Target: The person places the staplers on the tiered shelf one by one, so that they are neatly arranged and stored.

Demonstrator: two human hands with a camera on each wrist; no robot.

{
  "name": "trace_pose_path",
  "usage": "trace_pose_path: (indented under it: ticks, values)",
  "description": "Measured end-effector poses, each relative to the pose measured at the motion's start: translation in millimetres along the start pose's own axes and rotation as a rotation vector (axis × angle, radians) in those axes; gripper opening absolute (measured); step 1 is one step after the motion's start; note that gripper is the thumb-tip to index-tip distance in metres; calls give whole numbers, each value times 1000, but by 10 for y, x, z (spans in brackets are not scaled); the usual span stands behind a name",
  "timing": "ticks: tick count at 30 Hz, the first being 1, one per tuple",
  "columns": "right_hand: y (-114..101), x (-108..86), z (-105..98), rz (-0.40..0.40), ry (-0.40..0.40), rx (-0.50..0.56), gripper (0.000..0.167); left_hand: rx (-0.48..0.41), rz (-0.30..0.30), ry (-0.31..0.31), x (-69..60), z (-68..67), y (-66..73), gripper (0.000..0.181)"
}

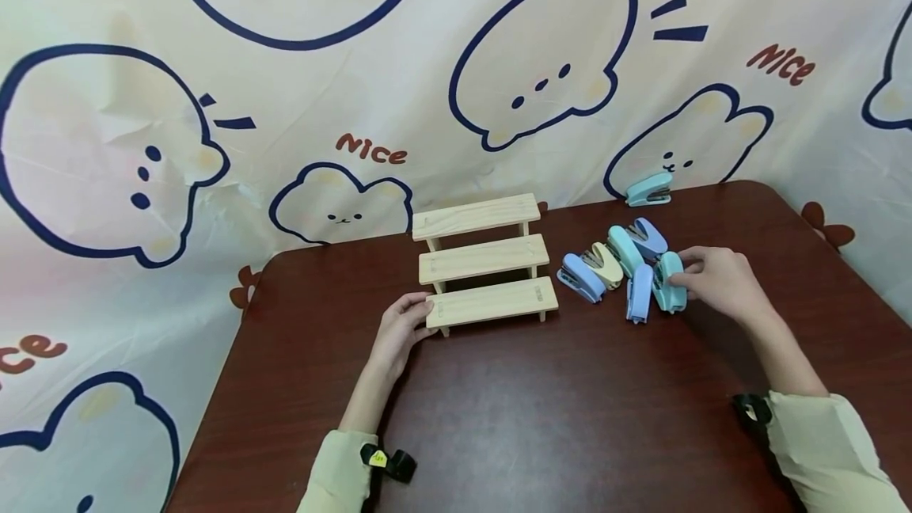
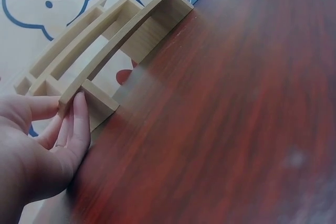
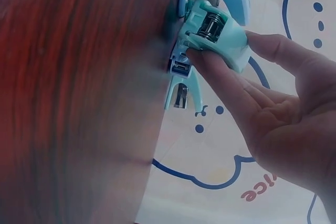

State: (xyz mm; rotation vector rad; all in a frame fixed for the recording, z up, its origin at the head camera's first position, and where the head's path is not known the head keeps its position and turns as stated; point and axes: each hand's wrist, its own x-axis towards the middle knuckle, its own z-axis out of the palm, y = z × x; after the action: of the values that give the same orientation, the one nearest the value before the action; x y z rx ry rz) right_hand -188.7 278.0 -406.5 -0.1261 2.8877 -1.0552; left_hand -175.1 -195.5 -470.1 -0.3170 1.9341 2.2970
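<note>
6 staplers rest on the tabletop: 2 teal, 3 blue, 1 cream; beside them the right grip pinches 1 more, a teal stapler; the left grip pinches 1 3-step wooden rack by its lowest step.

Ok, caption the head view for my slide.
The left hand pinches a three-step wooden stand; the right hand grips a teal stapler beside other pastel staplers on a dark table.

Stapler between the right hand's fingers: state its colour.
The stapler is light turquoise green; it shows best in the right wrist view.
</note>
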Motion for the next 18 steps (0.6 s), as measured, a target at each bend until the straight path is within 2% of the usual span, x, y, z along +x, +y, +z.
trace_pose_path:
  ticks: [11, 18]
  values:
    - [1, -25, -57, -5, 95, 16, 51, 11, -1, -4, -7, -11, 0, 29]
    - [11, -51, -82, 19, 157, 54, 50, -1, 2, -2, 0, -6, 4, 30]
